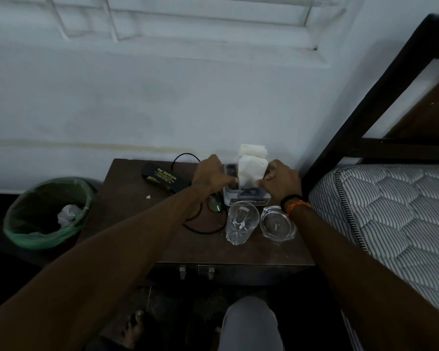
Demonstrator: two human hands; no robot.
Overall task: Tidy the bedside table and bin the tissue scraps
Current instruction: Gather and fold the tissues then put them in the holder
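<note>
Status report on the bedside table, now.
Left hand and right hand both gripping the tissue box. One tissue scrap on the table; bin left of it. Glass close in front.

Tissue box [247,196]: sides largely covered by both hands, print on its near face too blurred to be read. Spectacles [214,207], left of the tissue box, half hidden under the left forearm. Black cable [203,230], left of the box, passes beneath the same forearm. Left hand [212,174] fingertips concealed behind the tissue [252,169]. Mattress [395,216], right of the box, cut by the frame edge.
</note>
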